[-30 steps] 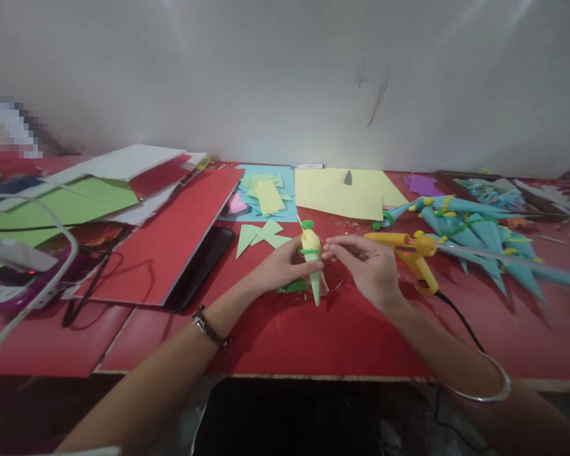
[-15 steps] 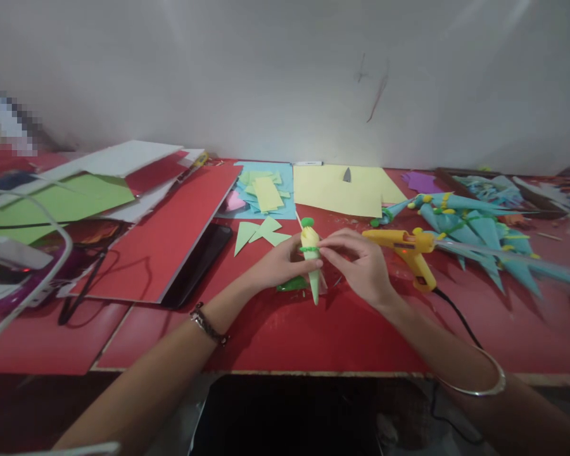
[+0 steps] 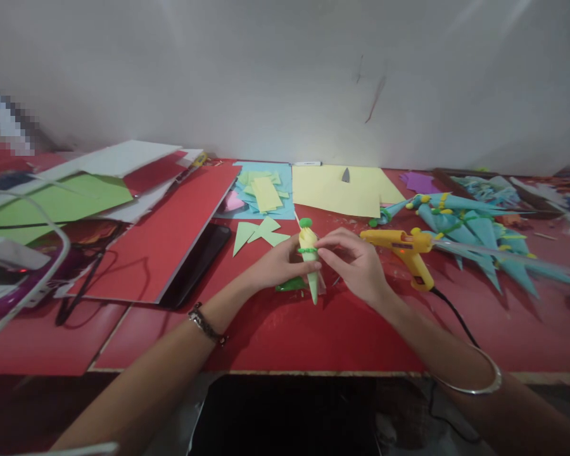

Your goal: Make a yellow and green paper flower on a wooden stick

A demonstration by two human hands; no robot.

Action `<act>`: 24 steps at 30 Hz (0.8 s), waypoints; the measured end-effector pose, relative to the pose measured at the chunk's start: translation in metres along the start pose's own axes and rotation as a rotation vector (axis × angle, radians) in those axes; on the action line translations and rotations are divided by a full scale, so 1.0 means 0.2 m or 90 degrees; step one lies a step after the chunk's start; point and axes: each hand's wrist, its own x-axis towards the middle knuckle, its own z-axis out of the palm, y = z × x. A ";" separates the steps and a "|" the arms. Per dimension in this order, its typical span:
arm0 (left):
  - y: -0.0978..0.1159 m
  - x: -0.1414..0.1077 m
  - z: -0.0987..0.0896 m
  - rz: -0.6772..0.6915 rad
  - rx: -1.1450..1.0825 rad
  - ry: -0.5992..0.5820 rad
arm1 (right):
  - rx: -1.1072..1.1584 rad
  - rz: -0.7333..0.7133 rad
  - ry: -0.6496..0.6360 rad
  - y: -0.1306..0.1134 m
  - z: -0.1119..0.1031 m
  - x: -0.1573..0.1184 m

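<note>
My left hand [image 3: 285, 263] is closed around a small paper ice cream cone [image 3: 313, 285], pale green and pointing down. It has a yellow swirled top, a bright green ball and a green trim round its rim. A thin white stick shows behind the ball. From the right, the thumb and forefinger of my right hand [image 3: 354, 259] pinch at the trim. A green packet [image 3: 292, 284] lies partly hidden beneath my left hand. Several pale green paper pieces [image 3: 245, 237] lie behind that hand. Close to my right hand, a yellow glue gun [image 3: 411, 247] rests on its stand with a red light showing.
Several blue paper cones [image 3: 489, 234] are piled at the right. Behind my hands lie a yellow sheet [image 3: 337, 193] and a blue sheet [image 3: 287, 209] bearing paper slips. Red boards [image 3: 171, 234] lean over a dark phone-like object [image 3: 204, 259] at the left, near white cables [image 3: 57, 234].
My right fingertips have shifted slightly against the rim of the cone. The whole view has drifted a little; both hands stay about where they were.
</note>
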 end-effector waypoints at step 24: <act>0.04 -0.04 -0.05 -0.022 -0.075 -0.047 | -0.197 0.205 -0.234 0.01 -0.02 -0.03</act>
